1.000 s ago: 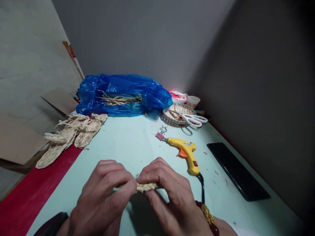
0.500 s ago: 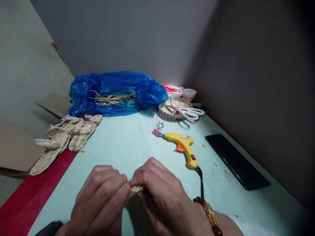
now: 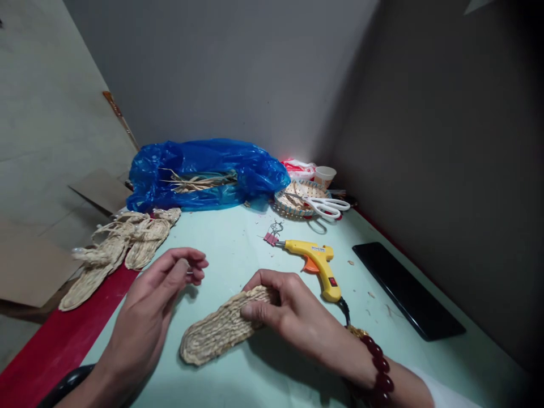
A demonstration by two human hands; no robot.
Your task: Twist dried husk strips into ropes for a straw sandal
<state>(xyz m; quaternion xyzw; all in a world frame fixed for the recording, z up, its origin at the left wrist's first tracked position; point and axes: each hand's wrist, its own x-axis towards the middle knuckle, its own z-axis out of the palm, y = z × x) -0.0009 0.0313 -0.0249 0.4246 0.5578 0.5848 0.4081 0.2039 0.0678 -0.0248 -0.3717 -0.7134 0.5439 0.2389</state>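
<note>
A woven straw sandal sole (image 3: 223, 326) is gripped by my right hand (image 3: 293, 311), thumb on top and fingers behind its far end. The sole tilts above the pale green table, its rounded near end pointing left. My left hand (image 3: 157, 306) hovers to the left of it, apart from the sole, with its fingers loosely curled and nothing visible in them. A yellow glue gun (image 3: 318, 263) lies beyond my right hand, its nozzle resting at pink binder clips (image 3: 271, 239). At the left edge lie woven straw sandals (image 3: 114, 243) with thin straps and beads.
A blue plastic bag (image 3: 208, 153) holding straw strands sits against the back wall. Right of it, white-handled scissors (image 3: 329, 207) rest on a small woven basket (image 3: 293, 212), near a paper cup (image 3: 325, 175). A black flat tray-like object (image 3: 408, 289) lies on the right.
Both hands were together, pinching a piece of straw weave. My left hand has let go and moved up and left, while my right hand has turned the sole into full view.
</note>
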